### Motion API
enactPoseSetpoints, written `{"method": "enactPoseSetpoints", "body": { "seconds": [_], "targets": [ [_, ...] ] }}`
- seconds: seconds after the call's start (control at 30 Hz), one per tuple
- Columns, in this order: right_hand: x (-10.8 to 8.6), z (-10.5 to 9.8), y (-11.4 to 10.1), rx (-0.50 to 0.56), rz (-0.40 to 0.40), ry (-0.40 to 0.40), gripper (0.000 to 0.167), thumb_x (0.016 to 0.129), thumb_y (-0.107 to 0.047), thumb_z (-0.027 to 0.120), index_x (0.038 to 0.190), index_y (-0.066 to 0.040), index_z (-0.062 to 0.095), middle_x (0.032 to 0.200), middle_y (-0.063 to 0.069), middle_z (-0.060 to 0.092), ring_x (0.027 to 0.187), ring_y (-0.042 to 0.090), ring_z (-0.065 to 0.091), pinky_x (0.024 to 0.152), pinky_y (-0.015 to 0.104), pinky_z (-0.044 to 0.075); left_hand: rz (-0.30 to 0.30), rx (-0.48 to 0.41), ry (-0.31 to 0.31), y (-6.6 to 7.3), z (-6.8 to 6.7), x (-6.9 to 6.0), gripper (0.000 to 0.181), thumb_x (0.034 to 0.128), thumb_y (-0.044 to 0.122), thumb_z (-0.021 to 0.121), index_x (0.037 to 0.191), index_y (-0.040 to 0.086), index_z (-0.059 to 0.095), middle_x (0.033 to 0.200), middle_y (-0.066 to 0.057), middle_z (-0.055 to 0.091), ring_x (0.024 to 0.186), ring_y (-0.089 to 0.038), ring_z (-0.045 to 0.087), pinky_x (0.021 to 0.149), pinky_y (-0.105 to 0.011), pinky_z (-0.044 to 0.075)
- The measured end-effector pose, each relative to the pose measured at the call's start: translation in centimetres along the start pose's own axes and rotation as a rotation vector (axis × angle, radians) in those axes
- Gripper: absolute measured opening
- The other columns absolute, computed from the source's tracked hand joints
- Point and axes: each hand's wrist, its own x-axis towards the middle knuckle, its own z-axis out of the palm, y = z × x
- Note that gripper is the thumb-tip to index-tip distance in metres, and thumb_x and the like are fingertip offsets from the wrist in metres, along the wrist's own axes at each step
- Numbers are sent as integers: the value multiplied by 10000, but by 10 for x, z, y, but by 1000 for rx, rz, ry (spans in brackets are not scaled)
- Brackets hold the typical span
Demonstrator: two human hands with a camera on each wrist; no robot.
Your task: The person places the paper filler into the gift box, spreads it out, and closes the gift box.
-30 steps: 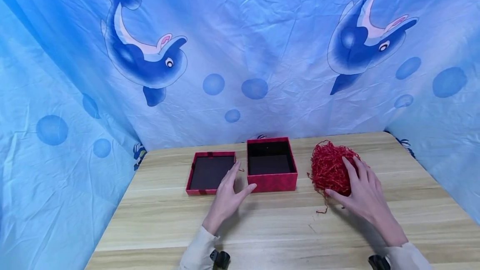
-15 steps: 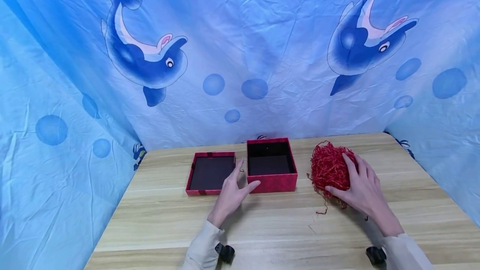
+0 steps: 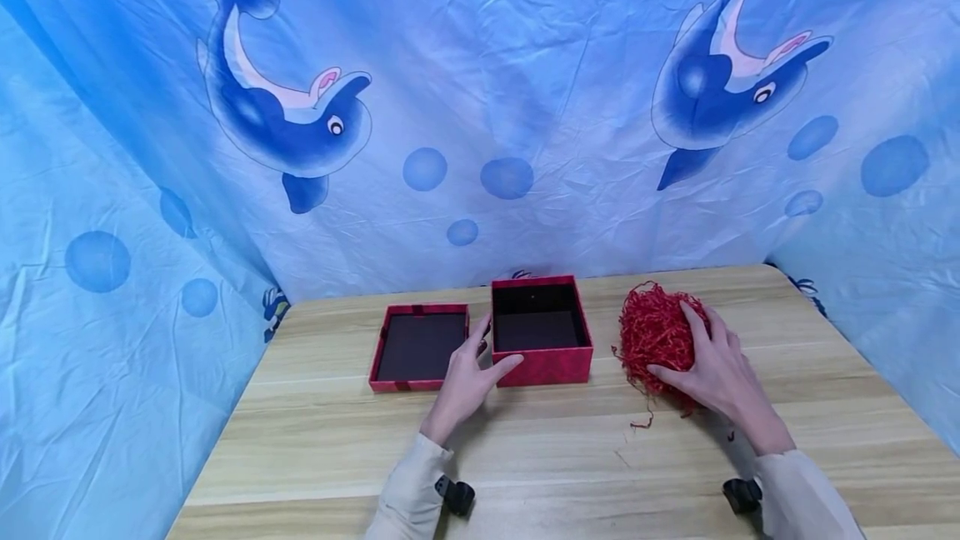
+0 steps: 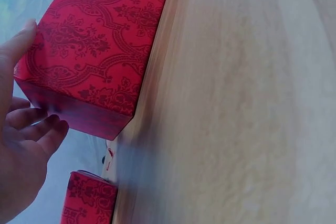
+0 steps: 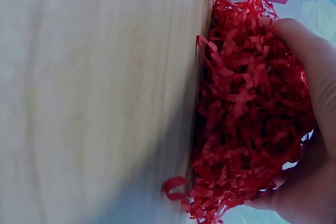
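Observation:
An open red box [image 3: 543, 367] with a dark inside and a patterned outer wall stands at the middle of the table. My left hand [image 3: 463, 386] holds its near left corner, thumb at the front wall's upper edge and fingers against the left side. In the left wrist view the curled fingers [image 4: 52, 129] touch that side wall. To the right lies a heap of red shredded paper [image 3: 651, 340]. My right hand [image 3: 716, 369] grips its right side, thumb in front and fingers behind; the right wrist view shows the shredded paper [image 5: 247, 108] between them, with the fingertips partly hidden.
A shallow red box lid [image 3: 420, 346], dark side up, lies left of the box. A few loose red strands lie on the wooden table [image 3: 570, 457]. Behind it hangs a blue curtain [image 3: 585, 215] with dolphins printed on it.
My left hand has moved slightly forward and right, its fingers and thumb closing in around the box corner. My right hand has shifted left and forward against the shredded paper.

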Motion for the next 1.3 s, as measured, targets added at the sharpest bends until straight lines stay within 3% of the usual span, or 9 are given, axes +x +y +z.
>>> {"method": "enactPoseSetpoints", "body": {
  "seconds": [0.37, 0.7, 0.97, 1.3],
  "targets": [
    [5, 5, 5, 13, 54, -86, 1185, 798, -481, 865, 1632, -31, 154, 1557, 421, 147, 1260, 701, 295, 816, 872, 397, 11, -14, 16, -2, 3, 1, 876, 950, 412, 766, 1646, 157, 299, 1626, -167, 358, 1363, -388, 516, 1079, -511, 468],
    [7, 4, 8, 24, 89, -117, 987, 828, -259, 843, 1557, 68, 262, 1484, 472, 200, 1239, 708, 296, 825, 847, 418, 15, -19, 24, -3, 4, 1, 862, 950, 396, 770, 1631, 114, 323, 1615, -157, 382, 1381, -343, 506, 1075, -486, 472],
    [8, 5, 10, 67, 90, -77, 857, 844, -141, 807, 1479, 172, 323, 1367, 495, 306, 1159, 678, 387, 892, 795, 416, 16, -11, 29, -3, 4, 1, 864, 949, 407, 767, 1630, 107, 328, 1613, -142, 388, 1378, -333, 511, 1067, -492, 478],
    [7, 2, 9, 101, 50, 38, 750, 847, -111, 815, 1416, 160, 409, 1254, 422, 427, 1092, 575, 484, 894, 738, 449, 41, -23, 27, -5, 5, 2, 855, 953, 355, 773, 1624, 72, 325, 1619, -161, 372, 1380, -349, 507, 1063, -474, 477]
  ]
}}
